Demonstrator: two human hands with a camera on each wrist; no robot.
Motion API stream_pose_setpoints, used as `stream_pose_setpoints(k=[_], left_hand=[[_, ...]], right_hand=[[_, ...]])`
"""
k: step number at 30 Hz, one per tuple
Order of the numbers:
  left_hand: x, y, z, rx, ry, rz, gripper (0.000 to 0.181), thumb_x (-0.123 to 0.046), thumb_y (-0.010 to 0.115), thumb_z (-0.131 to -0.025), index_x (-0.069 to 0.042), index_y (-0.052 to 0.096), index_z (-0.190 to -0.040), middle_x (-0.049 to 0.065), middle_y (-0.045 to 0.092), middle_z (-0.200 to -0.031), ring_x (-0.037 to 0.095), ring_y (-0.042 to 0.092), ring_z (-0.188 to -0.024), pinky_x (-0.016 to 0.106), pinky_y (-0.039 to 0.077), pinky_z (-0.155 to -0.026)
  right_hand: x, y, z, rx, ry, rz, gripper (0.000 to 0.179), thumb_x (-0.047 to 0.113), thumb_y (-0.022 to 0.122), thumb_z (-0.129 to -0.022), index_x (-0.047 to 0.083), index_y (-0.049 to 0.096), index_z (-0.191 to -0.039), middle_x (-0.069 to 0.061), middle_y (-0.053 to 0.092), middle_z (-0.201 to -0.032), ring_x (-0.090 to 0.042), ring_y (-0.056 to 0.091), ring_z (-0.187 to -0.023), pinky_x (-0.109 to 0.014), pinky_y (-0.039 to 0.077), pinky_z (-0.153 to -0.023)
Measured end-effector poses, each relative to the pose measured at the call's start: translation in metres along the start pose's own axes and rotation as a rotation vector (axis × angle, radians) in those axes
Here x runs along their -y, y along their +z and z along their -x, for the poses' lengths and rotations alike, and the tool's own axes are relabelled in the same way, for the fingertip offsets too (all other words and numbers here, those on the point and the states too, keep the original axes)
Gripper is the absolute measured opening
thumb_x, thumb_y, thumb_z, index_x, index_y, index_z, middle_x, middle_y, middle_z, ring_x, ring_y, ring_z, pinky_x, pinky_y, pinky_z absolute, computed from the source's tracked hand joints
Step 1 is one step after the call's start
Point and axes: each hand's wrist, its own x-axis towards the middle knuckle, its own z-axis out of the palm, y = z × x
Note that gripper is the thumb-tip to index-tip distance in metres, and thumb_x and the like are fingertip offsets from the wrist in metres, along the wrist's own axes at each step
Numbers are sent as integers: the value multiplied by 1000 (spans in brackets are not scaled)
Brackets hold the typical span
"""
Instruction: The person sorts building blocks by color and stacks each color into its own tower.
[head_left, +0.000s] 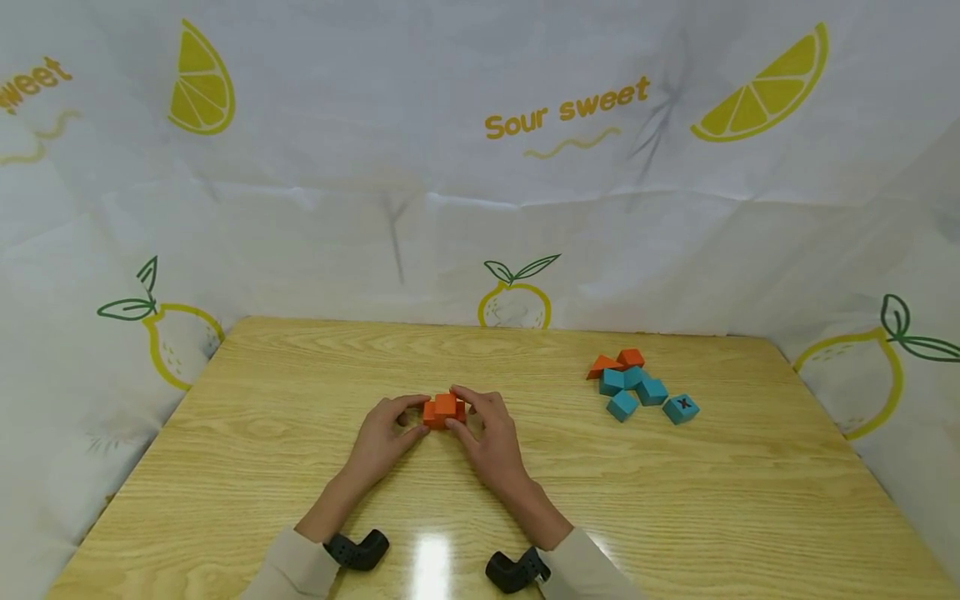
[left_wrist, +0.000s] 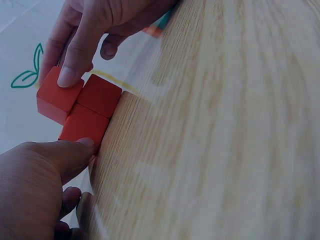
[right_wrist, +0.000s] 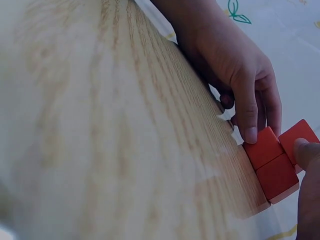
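Orange top block point(head_left: 446, 405) pinched in right grip point(head_left: 492, 437), left grip point(head_left: 381, 435) clamping lower-left block point(left_wrist: 84, 121)

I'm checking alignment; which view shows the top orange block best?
Left wrist: the top orange block looks large, its near face mostly bare. Right wrist: the right hand covers part of it. Head: small, seen from above.

smooth matt blocks point(left_wrist: 86, 121), glossy wood-grain table point(head_left: 600, 483), creased cloth-like backdrop point(head_left: 360, 125)

White glare on the tabletop point(head_left: 585, 467)
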Motion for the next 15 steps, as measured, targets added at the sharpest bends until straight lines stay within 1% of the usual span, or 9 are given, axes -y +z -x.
stream_pose_setpoints(k=[2, 6, 9, 13, 15], left_hand=[[0, 0, 0, 0, -2, -4, 42, -10, 78, -80, -9, 66, -120, -2, 49, -77, 15, 40, -71, 30, 35, -63], [0, 0, 0, 1, 1, -11, 42, -10, 78, -80, -9, 66, -121, -2, 49, -77, 14, 40, -71, 30, 35, -62], [1, 0, 0, 2, 2, -6, 43, -10, 78, -80, -9, 66, -121, -2, 50, -78, 14, 40, -71, 30, 35, -63], [2, 1, 0, 3, 3, -5, 42, -11, 78, -80, -10, 66, -121, -2, 50, -78, 14, 40, -71, 30, 35, -63], [2, 1, 0, 2, 5, -3, 42, -11, 78, -80, -10, 66, -121, -2, 50, -78, 15, 41, -71, 30, 35, -62]], right_hand=[[1, 0, 0, 3, 12, 5, 46, 16, 74, -85, 10, 61, -128, -10, 55, -104, -25, 51, -88, -33, 44, -67], [2, -2, -1, -30, 12, 19, 43, 19, 76, -83, 9, 63, -122, -7, 61, -110, -27, 50, -94, -36, 45, -76], [3, -3, -2, -57, -7, 24, 36, 19, 77, -82, 11, 66, -115, 0, 64, -111, -24, 49, -95, -37, 44, -78], [1, -1, -1, -75, -47, 37, 27, 18, 77, -82, 15, 71, -109, 1, 65, -106, -17, 48, -93, -36, 44, -77], [0, 0, -1, -79, -65, 34, 25, 17, 76, -83, 16, 72, -107, 1, 64, -105, -16, 48, -93, -36, 44, -77]])
